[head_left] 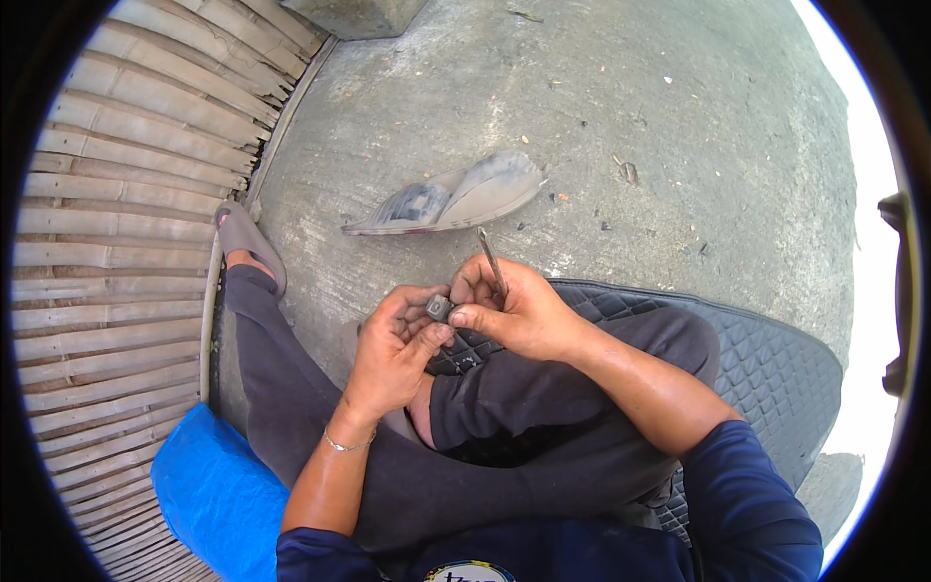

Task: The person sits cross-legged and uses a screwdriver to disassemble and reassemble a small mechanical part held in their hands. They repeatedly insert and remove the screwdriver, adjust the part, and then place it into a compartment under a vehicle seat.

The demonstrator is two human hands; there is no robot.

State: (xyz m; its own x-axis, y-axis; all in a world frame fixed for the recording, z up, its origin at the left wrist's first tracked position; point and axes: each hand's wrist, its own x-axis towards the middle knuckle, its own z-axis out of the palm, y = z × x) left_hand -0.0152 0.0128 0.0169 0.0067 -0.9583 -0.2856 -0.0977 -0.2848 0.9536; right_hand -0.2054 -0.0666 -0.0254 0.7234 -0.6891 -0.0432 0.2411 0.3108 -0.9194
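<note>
Between my hands, above my lap, is a small grey block-like part (438,307) with a squarish recess in its face. My left hand (390,347) pinches it from the left, fingers curled behind and thumb in front. My right hand (519,312) meets it from the right, thumb and fingertips touching its edge. A thin metal rod-like tool (490,256) sticks up from my right hand, held among the curled fingers. Its lower end is hidden in the hand, so its exact kind does not show.
A curved, dusty grey plastic panel (456,198) lies on the concrete floor (718,126) just beyond my hands. A quilted black mat (766,373) spreads under me to the right. Bamboo slats (126,223) line the left side, with a blue plastic sheet (215,490) near my left arm.
</note>
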